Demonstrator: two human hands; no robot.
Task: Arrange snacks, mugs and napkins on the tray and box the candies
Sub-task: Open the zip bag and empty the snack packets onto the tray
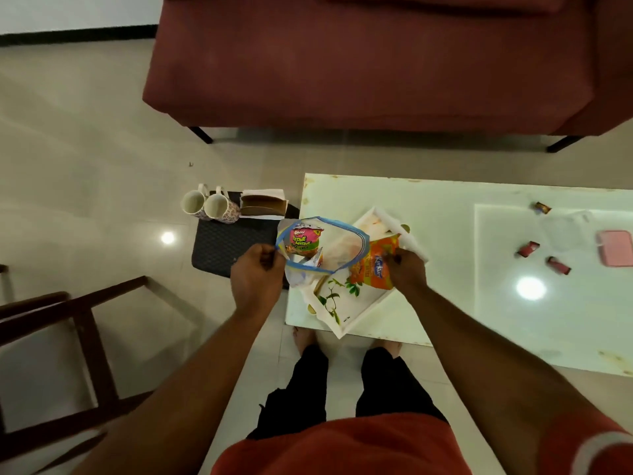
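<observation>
My left hand (257,275) pinches the blue rim of a clear zip bag (337,248), held open above the white leaf-print tray (346,303). Inside the bag sits a pink and green snack packet (303,240). My right hand (404,269) grips an orange snack packet (373,265) at the bag's right edge, over the tray. Two floral mugs (209,207) and a brown napkin holder (262,204) stand on a dark stool (222,248) to the left. Three wrapped candies (527,249) lie on the white table (445,200), near a clear box (565,231) and its pink lid (615,247).
A maroon sofa (376,63) stands beyond the table. A dark wooden chair frame (68,354) is at the lower left. My bare feet are on the tiled floor (85,149) under the table's near edge.
</observation>
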